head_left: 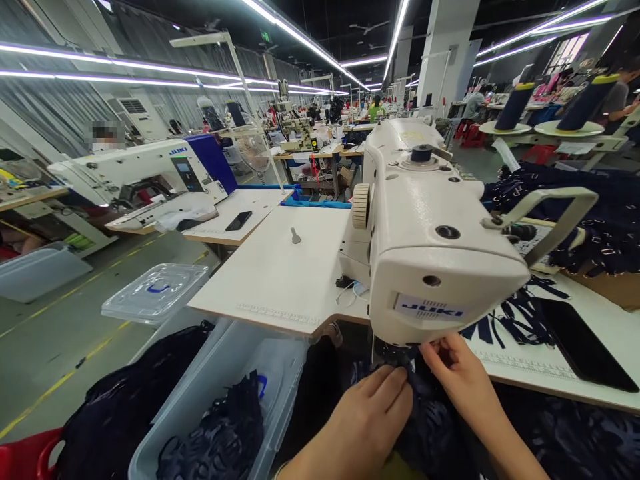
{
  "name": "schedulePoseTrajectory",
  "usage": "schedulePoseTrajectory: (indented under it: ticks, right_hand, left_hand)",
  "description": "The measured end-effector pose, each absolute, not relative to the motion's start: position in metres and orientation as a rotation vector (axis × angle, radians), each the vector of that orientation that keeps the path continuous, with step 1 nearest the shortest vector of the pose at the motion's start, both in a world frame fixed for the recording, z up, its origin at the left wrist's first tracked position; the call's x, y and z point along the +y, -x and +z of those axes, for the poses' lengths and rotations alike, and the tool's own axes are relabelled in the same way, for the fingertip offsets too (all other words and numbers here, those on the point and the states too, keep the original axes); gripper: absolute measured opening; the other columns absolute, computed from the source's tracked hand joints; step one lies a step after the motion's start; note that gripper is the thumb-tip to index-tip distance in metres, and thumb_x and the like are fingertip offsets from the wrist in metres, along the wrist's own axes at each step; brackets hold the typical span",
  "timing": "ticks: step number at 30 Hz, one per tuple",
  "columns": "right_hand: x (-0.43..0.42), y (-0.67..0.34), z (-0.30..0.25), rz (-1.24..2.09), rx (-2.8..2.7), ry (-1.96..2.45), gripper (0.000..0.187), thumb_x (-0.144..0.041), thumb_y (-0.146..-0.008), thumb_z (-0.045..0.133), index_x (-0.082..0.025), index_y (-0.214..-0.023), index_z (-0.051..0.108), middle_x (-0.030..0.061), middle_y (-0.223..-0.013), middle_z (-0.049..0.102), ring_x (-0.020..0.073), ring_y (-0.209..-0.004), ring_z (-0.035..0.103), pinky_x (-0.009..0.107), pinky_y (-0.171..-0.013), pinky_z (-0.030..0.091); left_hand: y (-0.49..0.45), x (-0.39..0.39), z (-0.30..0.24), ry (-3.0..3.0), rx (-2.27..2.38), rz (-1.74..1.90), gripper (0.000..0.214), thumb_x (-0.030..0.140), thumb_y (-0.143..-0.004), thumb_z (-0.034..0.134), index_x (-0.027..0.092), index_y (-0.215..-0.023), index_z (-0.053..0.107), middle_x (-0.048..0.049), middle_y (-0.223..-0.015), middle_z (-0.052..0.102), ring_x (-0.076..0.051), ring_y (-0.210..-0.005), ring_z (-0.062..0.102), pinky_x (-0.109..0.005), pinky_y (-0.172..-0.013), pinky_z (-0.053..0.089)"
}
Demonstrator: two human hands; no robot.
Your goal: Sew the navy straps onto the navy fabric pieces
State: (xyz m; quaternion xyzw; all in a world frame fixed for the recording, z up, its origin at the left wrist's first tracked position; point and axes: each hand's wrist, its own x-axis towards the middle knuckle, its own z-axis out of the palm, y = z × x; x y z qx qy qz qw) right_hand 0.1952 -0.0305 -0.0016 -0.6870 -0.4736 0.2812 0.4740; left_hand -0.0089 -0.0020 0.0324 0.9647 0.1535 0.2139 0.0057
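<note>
Both of my hands work a piece of dark navy lace fabric (430,427) under the head of a white Juki sewing machine (425,227). My left hand (367,420) lies on the fabric with its fingers curled down over it. My right hand (457,377) pinches the fabric's edge just below the machine's head. The needle area is hidden by the machine and my fingers.
A black phone (583,350) and navy straps (520,313) lie on the white table (280,273) right of the machine. A clear bin (225,400) of navy fabric stands at lower left, beside a lidded bin (155,293). Another sewing machine (145,173) stands at left.
</note>
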Motion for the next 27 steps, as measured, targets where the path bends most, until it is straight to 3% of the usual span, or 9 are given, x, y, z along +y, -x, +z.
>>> schedulePoseTrajectory:
  ticks: [7, 14, 21, 27]
  right_hand:
    - [-0.030, -0.189, -0.012, 0.832, -1.180, 1.624, 0.030, -0.053, -0.087, 0.056, -0.023, -0.083, 0.054, -0.0013, -0.071, 0.054, 0.0175, -0.068, 0.053, 0.028, -0.064, 0.043]
    - [-0.029, -0.188, -0.011, 0.896, -1.092, 1.592, 0.026, -0.049, -0.086, 0.058, -0.023, -0.088, 0.058, -0.0019, -0.070, 0.055, 0.0165, -0.067, 0.052, 0.027, -0.064, 0.046]
    - [-0.026, -0.187, -0.009, 0.899, -1.066, 1.600, 0.029, -0.050, -0.081, 0.061, -0.023, -0.091, 0.061, 0.0010, -0.076, 0.062, 0.0195, -0.073, 0.059, 0.029, -0.070, 0.050]
    - [-0.027, -0.190, -0.004, 0.919, -1.083, 1.586, 0.031, -0.049, -0.078, 0.064, -0.022, -0.092, 0.062, 0.0033, -0.082, 0.068, 0.0219, -0.078, 0.064, 0.031, -0.077, 0.053]
  left_hand:
    - [0.014, 0.000, 0.038, -3.032, 0.386, 0.612, 0.033, 0.011, -0.096, 0.039, 0.003, -0.125, 0.053, -0.0163, -0.127, 0.059, -0.021, -0.125, 0.050, -0.030, -0.106, 0.045]
    - [0.015, 0.006, 0.026, -3.125, 0.375, 0.815, 0.028, 0.014, -0.100, 0.041, 0.013, -0.119, 0.062, -0.0056, -0.132, 0.059, -0.017, -0.118, 0.054, -0.032, -0.106, 0.043]
    - [0.022, 0.011, 0.035, -3.129, 0.253, 0.624, 0.033, 0.008, -0.101, 0.037, 0.008, -0.126, 0.057, -0.0082, -0.134, 0.058, -0.017, -0.127, 0.049, -0.031, -0.114, 0.035]
    - [0.019, 0.009, 0.036, -3.166, 0.317, 0.616, 0.033, 0.009, -0.100, 0.040, 0.007, -0.128, 0.055, -0.0113, -0.132, 0.057, -0.017, -0.122, 0.053, -0.032, -0.113, 0.038]
